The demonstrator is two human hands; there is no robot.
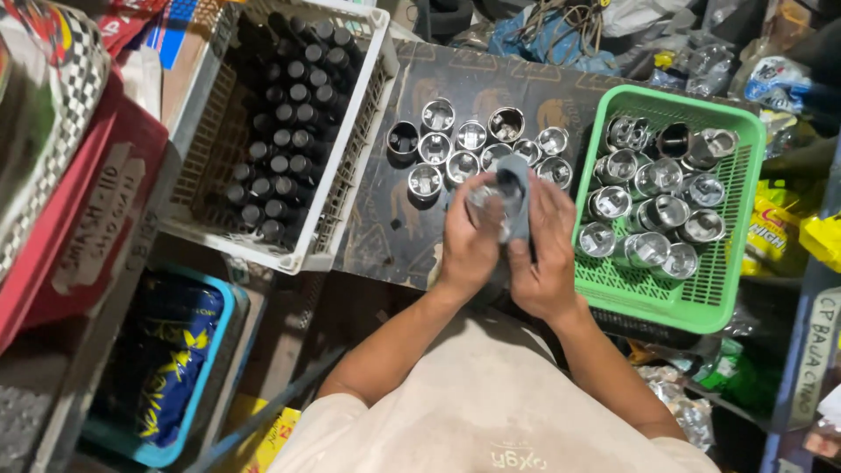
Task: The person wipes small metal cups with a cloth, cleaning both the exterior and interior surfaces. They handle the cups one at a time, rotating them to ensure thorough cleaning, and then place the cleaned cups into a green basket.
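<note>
At the far left, a red box [83,219] with a pale label leans beside a checkered bag [53,79], and below them a blue bin [215,350] holds dark packets with yellow print. Next comes a white slatted crate [350,166] filled with upright black cylinders [280,131]. It rests on the edge of a dark printed board [394,236], which serves as the worktop in this cramped, cluttered storeroom. On the board stands a cluster of shiny metal pistons [473,144], open ends up. Just below them, the left hand [469,245] curls around one piston [491,203], while the right hand [547,254] presses a grey cloth [517,188] against it. Further right, a green basket [727,298] holds more pistons, lying jumbled. Yellow packets [775,236] crowd the right edge.
</note>
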